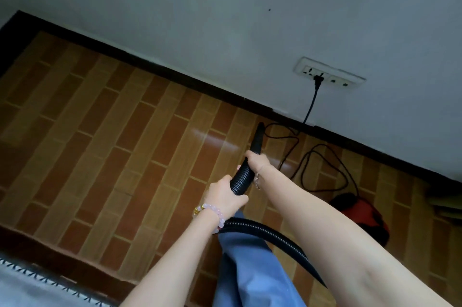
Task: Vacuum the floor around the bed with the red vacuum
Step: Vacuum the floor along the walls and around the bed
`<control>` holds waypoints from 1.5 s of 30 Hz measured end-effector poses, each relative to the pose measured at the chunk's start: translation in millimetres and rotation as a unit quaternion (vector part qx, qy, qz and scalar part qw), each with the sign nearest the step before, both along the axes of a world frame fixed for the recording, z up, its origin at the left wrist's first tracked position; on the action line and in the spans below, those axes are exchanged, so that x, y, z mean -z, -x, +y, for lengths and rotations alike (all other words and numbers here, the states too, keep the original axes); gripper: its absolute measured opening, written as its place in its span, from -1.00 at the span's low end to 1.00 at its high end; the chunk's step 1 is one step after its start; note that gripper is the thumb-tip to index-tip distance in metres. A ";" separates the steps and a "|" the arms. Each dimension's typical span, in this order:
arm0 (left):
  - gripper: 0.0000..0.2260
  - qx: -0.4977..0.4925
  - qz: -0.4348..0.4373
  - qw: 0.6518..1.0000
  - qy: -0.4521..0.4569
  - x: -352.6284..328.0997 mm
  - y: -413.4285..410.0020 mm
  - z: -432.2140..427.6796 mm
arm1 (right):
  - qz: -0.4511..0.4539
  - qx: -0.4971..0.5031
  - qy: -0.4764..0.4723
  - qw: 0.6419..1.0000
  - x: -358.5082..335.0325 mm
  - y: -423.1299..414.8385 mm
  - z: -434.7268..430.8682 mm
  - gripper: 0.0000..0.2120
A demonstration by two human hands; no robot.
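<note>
Head view, hands: my left hand (226, 194) and right hand (258, 163) each have their grip clamped round the black hose (240, 179), with the right hand nearer the socket (327, 75).
Nozzle (258, 139): aimed at the floor (112, 131), below and left of the socket.
Red vacuum (362, 216): on the floor below and right of the socket.
Risk: cord (312, 101) loops lie below the socket, just beside the nozzle. I judge the nozzle could snag them, or a hard pull on the hose could yank the plug out.
Count: two hands, one hose, one nozzle, one vacuum, one cord, one socket.
</note>
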State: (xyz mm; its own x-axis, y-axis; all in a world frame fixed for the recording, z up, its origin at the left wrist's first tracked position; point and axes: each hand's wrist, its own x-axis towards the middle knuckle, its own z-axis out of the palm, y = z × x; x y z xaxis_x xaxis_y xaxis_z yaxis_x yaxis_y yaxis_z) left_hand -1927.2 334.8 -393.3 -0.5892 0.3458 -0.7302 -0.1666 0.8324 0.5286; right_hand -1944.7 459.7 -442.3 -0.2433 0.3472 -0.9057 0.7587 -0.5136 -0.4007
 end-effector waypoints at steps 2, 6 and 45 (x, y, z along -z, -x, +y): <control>-0.82 0.022 0.001 1.000 0.002 6.4 11.4 5.4 | -0.017 0.000 -0.012 1.000 4.6 8.8 6.9 -0.64; -0.82 0.052 -0.011 0.999 -0.005 19.7 33.4 19.3 | -0.041 0.018 -0.014 0.999 12.0 23.6 23.2 -0.66; -0.86 -0.046 -0.245 0.966 -0.069 39.8 181.3 9.1 | -0.143 -0.125 -0.011 0.982 32.9 167.7 26.2 -0.59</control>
State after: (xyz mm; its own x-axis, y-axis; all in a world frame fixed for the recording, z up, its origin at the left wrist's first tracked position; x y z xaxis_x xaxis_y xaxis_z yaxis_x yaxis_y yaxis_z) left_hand -2108.5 344.0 -433.0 -0.2165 0.4222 -0.8803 -0.4947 0.7299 0.4718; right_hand -2112.4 485.9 -475.2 -0.0596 0.3294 -0.9423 0.9429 -0.2912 -0.1614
